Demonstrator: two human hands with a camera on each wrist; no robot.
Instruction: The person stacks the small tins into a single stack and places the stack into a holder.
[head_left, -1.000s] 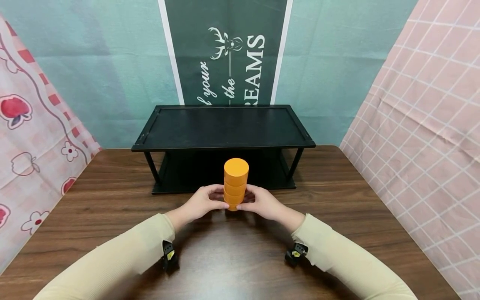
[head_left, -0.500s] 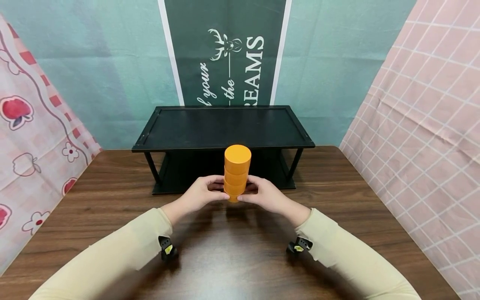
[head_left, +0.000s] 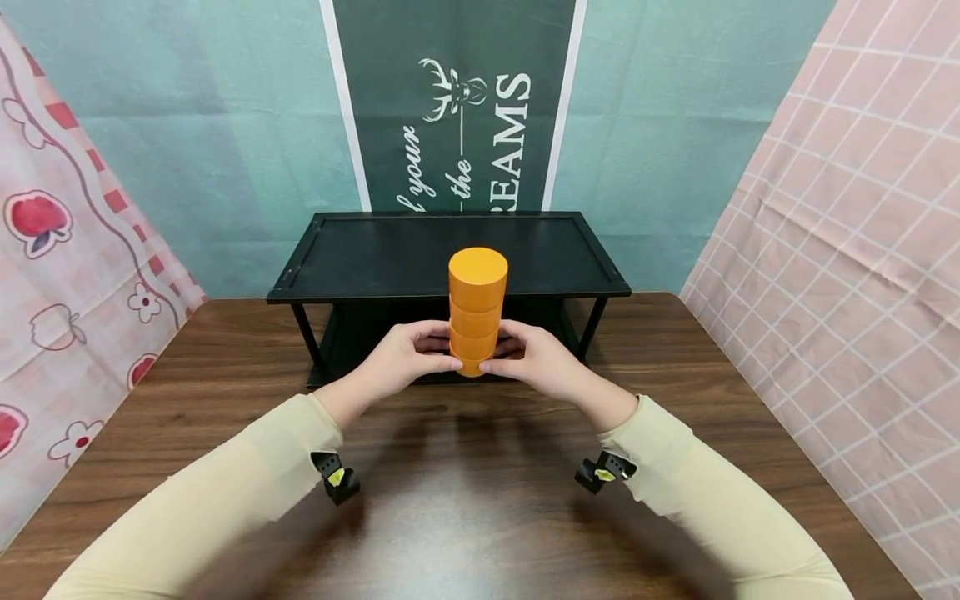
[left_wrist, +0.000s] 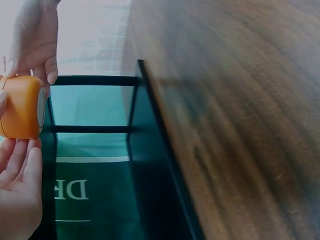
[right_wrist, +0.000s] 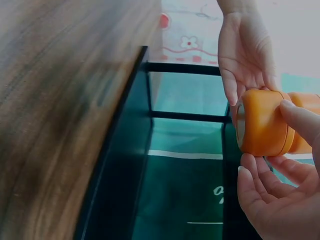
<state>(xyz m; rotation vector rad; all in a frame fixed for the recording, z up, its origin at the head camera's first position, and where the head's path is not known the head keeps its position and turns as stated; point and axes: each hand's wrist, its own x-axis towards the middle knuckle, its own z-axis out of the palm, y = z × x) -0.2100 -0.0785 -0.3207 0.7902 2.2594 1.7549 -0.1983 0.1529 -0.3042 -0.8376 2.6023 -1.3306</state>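
A stack of several orange cylinders (head_left: 478,292) stands upright in the air between both hands, over the table just before the black rack. My left hand (head_left: 397,358) grips its lower part from the left, thumb at the front and fingers at the side and behind. From the right, my right hand (head_left: 543,358) holds it the same way. In the left wrist view, the lowest orange cylinder (left_wrist: 22,107) shows a pale round underside. The right wrist view shows this orange cylinder (right_wrist: 262,125) and part of the one above it. Fingers behind the stack are partly hidden.
A black two-tier rack (head_left: 360,258) stands at the back of the brown wooden table (head_left: 450,500), its lower shelf partly behind the hands. Green cloth (head_left: 225,125) hangs behind it. Patterned cloth (head_left: 90,333) borders the left side, pink checked cloth (head_left: 840,250) the right.
Both hands have lifted the orange stack from near the table, so its top now overlaps the rack's upper shelf in the head view. The grip looks the same.
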